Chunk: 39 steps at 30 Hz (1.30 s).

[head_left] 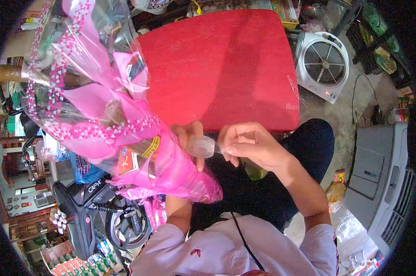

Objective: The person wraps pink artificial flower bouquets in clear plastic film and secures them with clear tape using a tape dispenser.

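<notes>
A pink gift bundle [171, 177], wrapped in pink sheet and clear film, leans across my left forearm with its narrow end near my lap. Heart-patterned ribbon [129, 129] runs round it, and a bottle-like item with a red and yellow label shows inside. My left hand [188, 138] is closed round a roll of clear tape [201, 146] beside the bundle; part of this hand is hidden behind the pink wrapping. Just right of the roll, my right hand [251, 145] has its fingers pinched together at what looks like the tape's loose end.
A red-topped table [208, 69] stands in front of my knees. At the far right is a white box fan [325, 66], with a grey appliance [376, 170] nearer me. A black motorbike or e-bike [83, 207] stands at my left, near shelves of small packets [69, 257].
</notes>
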Each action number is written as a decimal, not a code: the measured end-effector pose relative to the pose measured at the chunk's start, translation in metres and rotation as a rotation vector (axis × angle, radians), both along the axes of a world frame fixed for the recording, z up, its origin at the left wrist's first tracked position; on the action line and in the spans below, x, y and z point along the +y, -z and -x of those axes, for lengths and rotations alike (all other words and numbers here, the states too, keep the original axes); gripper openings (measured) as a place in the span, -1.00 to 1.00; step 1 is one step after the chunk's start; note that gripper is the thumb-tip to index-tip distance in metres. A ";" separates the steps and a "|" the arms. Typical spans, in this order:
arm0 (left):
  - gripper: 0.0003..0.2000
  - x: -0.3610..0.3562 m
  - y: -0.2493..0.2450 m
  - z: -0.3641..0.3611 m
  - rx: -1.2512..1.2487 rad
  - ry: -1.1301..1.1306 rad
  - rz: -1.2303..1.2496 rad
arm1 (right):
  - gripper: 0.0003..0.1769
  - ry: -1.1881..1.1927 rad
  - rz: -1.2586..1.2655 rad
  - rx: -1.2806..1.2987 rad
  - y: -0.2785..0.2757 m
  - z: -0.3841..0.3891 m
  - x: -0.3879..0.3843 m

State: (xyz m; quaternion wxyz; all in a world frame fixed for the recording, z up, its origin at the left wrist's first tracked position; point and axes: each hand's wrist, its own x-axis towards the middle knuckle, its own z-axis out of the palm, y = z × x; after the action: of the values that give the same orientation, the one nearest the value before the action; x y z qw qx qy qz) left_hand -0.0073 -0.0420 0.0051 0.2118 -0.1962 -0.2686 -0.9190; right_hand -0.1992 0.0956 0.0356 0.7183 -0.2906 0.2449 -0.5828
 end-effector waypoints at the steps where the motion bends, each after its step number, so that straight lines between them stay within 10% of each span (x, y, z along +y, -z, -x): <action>1: -0.71 -0.003 -0.001 0.000 -0.001 0.030 0.009 | -0.85 0.018 0.005 -0.004 -0.002 -0.001 0.001; 19: -0.62 -0.040 -0.010 -0.007 -0.092 0.300 0.372 | -0.82 -0.092 -0.039 0.061 -0.010 0.023 0.002; 26: -0.58 -0.048 0.014 -0.031 -0.873 0.404 0.596 | -0.81 -0.114 -0.061 0.109 -0.010 0.033 0.004; 32: -0.44 -0.065 -0.017 -0.050 -0.440 0.055 1.082 | -0.85 -0.039 -0.041 0.469 -0.005 0.043 0.004; 39: -0.19 -0.009 -0.049 -0.040 -0.820 -0.085 0.796 | -0.78 0.008 0.174 1.039 -0.023 0.057 0.012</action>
State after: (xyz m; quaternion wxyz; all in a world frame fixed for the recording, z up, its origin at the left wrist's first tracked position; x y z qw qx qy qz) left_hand 0.0323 -0.0515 0.0538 0.0371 0.1227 -0.6617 -0.7387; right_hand -0.2561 0.1079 0.0587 0.4730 -0.5988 0.5208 -0.3828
